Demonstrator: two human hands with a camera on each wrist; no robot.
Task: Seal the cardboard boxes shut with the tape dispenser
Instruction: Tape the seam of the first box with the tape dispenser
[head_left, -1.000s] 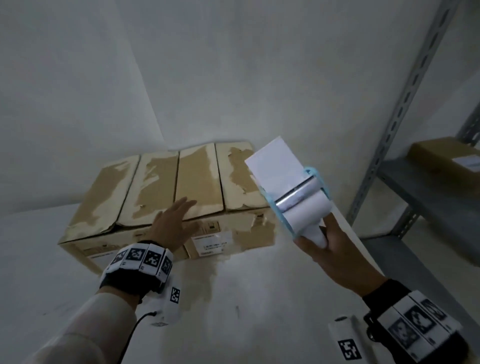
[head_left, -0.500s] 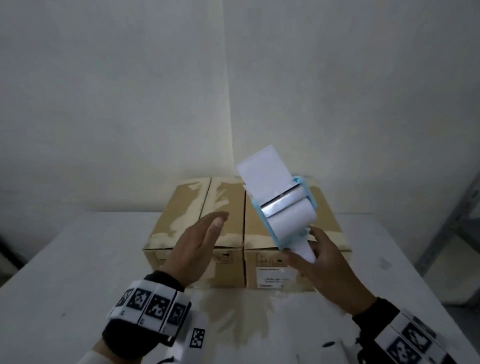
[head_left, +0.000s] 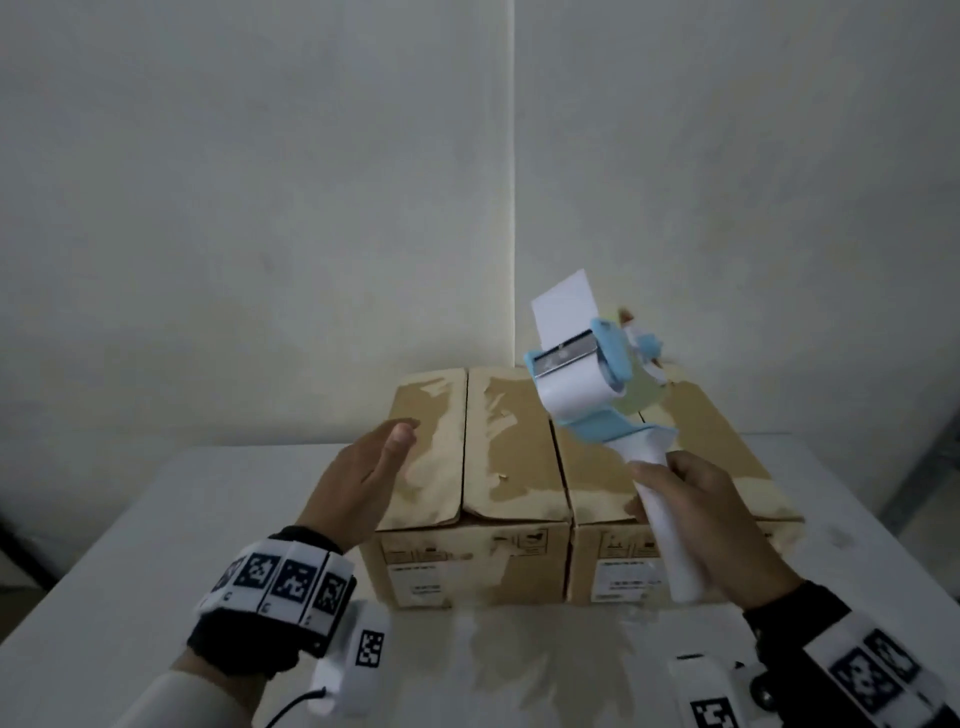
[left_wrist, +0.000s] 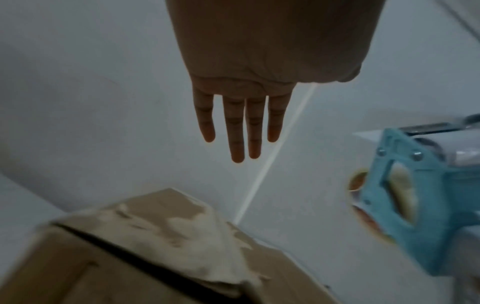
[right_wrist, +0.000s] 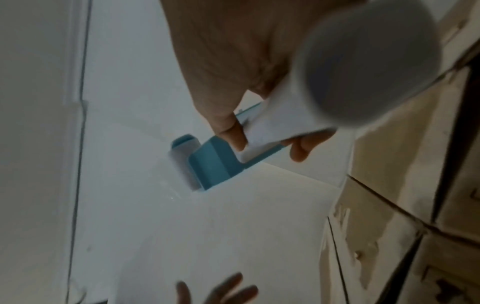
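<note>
Left hand: the left hand hovers above the near left corner of the left cardboard box, fingers straight and close together, holding nothing.
Right hand: the right hand is wrapped round the white handle of the tape dispenser, thumb and fingers curled on it.
Tape dispenser: blue frame, white roller, metal blade; raised in the air above the right cardboard box, head tilted up and away, a white flap sticking up past the blade.
Boxes: two brown cartons touching side by side on the white table, against the wall corner; top flaps folded down with the centre seams dark and untaped, surfaces scarred with pale torn patches.
Writing: a white label on each box front, its print too blurred to read.
Wrists: bands with black-and-white square marker codes.
</note>
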